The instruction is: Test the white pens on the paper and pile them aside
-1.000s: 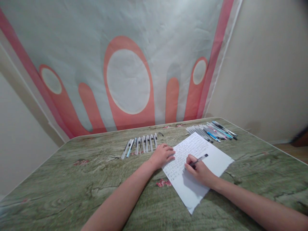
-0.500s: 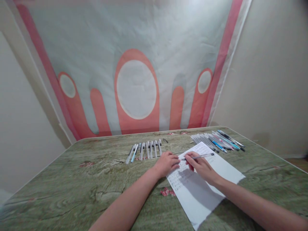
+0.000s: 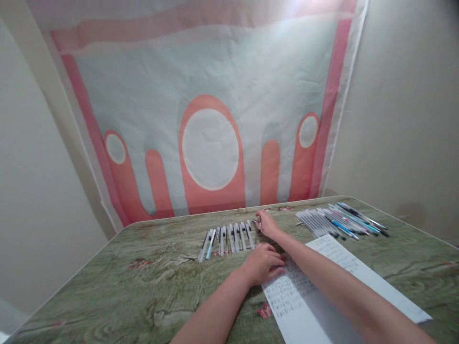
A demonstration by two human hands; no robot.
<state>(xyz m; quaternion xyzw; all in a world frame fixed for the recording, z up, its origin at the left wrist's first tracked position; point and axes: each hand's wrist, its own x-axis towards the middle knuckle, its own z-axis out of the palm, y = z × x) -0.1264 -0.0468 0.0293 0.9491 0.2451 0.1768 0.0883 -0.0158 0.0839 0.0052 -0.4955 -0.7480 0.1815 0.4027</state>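
Held, apparently, a slim pen in the right hand, pinched between thumb and fingers, beyond the left hand and just past the right end of a row of pens. Showed only a small end of it; could not tell cap from point. Seemed likely to be light, stiff and smooth, perhaps slippery along the barrel and quick to roll if dropped. Seemed best taken by the middle of the barrel, with a light pinch, and probably hard to break short of rough bending.

Rested the left hand on the left edge of the written-on paper, with loosely bent fingers and nothing visibly gripped. Judged the paper thin and limp, easy to crease or tear, so probably better pressed flat than tugged by a corner.

Saw no container in view. Kept pens directly on the table instead: side by side in the row, with a light blue pen among clear ones; beyond the paper, at the right, in a larger, crowded spread of pens.
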